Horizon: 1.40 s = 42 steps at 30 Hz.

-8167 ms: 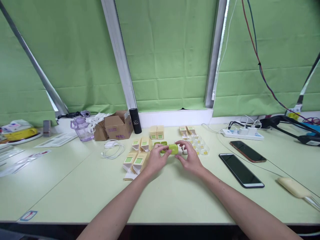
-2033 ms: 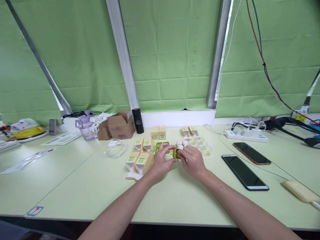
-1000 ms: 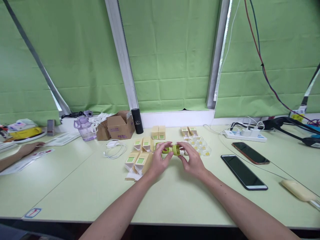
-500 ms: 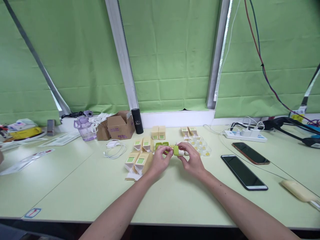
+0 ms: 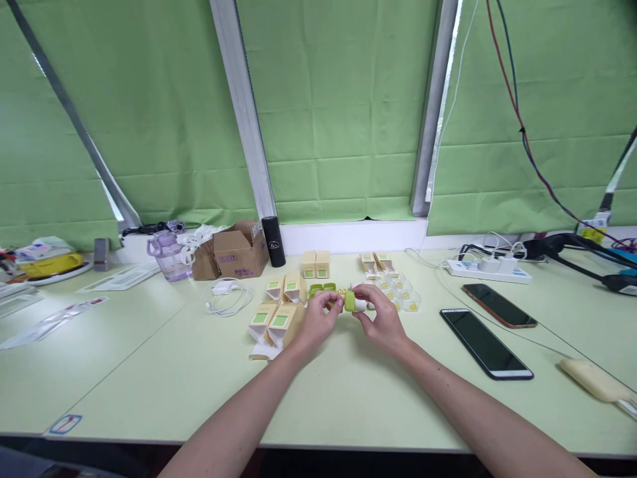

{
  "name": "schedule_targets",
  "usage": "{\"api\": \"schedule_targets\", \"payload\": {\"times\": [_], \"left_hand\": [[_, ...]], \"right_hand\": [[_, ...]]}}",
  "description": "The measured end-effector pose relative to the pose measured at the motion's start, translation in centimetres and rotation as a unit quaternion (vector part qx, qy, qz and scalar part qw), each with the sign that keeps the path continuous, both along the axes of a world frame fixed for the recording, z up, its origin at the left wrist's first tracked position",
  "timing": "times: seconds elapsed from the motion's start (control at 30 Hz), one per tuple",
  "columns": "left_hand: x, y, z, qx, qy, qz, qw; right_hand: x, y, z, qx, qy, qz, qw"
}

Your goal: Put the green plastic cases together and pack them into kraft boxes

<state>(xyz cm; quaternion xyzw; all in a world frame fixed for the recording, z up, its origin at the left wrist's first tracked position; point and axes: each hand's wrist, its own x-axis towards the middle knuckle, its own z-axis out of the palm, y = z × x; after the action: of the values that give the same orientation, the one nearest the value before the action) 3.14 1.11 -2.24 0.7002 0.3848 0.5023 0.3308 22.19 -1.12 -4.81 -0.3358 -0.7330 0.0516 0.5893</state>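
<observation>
My right hand (image 5: 383, 320) grips a small green-and-white cylindrical piece (image 5: 350, 302) between thumb and fingers; its exact kind is unclear. Just left of it, my left hand (image 5: 320, 317) is closed in a pinch, fingertips close to the green end; what they hold, if anything, is too small to make out. Behind the left fingers are green square holders (image 5: 323, 288). Clear plastic domed packs (image 5: 411, 303) with yellow spots lie beyond the right hand. Open tan cartons (image 5: 284, 321) with green labels lie left of my left hand.
More tan cartons stand behind the hands (image 5: 316, 264) and at back right (image 5: 377, 264). A black flask (image 5: 273, 241), cardboard box (image 5: 242, 251) and purple jug (image 5: 172, 257) line the back left. Two phones (image 5: 486, 343) and a power strip (image 5: 486, 269) are at right.
My left fingertips have shifted very slightly left of the green end. What looks like part of another person's hand has left the far left edge.
</observation>
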Motion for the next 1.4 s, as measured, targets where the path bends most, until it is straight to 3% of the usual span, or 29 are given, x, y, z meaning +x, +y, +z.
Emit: {"api": "schedule_targets", "payload": {"times": [0.67,1.4], "left_hand": [[-0.14,-0.05,0.19,-0.002,-0.009,0.005,1.000],[-0.32,0.61,-0.21,-0.062,-0.064,-0.027,0.996]], "right_hand": [[0.07,-0.02,0.17,-0.005,0.007,-0.004,1.000],[0.04,-0.13,0.26,-0.001,0.005,-0.005,1.000]]}}
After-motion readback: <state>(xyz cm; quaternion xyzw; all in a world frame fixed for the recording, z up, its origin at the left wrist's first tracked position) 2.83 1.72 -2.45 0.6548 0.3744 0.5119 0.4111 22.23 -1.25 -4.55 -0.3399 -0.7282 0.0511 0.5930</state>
